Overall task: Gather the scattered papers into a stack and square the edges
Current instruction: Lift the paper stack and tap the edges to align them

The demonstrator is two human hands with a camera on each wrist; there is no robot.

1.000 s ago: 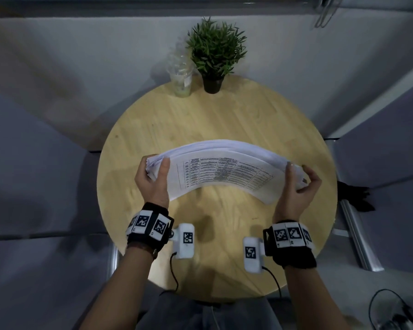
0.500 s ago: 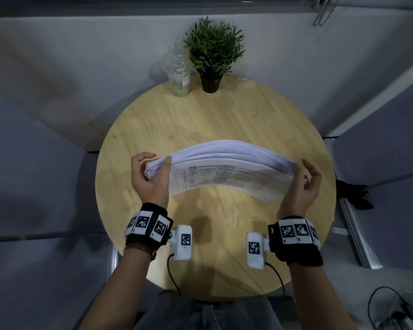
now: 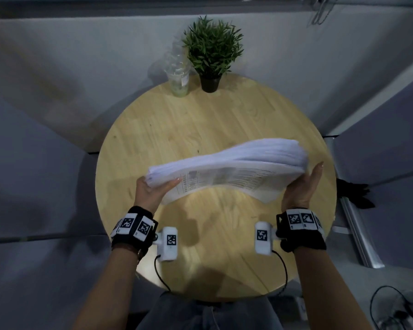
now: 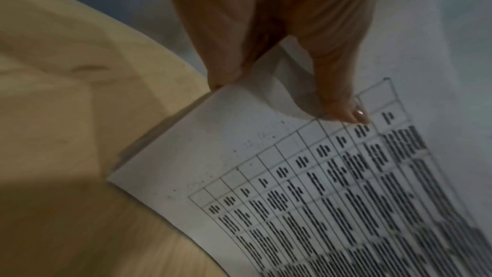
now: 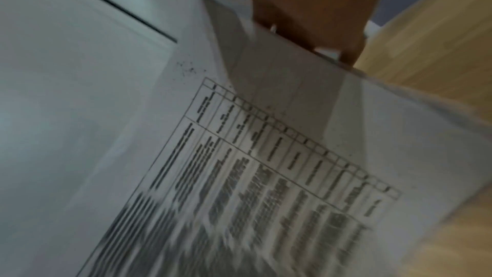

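Observation:
A thick stack of white papers [image 3: 236,163] hangs bowed above the round wooden table [image 3: 177,120], its printed table sheet facing me. My left hand [image 3: 153,189] pinches the left end, thumb on the printed face and fingers behind. In the left wrist view the thumb [image 4: 351,111] lies on the sheet [image 4: 266,176]. My right hand [image 3: 305,184] lies flat against the right end with fingers straight; that end sits higher and farther from me. The right wrist view is blurred, with the hand [image 5: 306,18] at the paper's edge [image 5: 266,155].
A potted green plant [image 3: 212,51] and a clear plastic cup [image 3: 178,77] stand at the table's far edge. A dark object [image 3: 353,191] lies off the table to the right, and cables [image 3: 391,306] trail on the floor at lower right.
The stack's right end has risen and swung away from me. My right hand went from pinching that end to lying flat against it. The left hand keeps its pinch.

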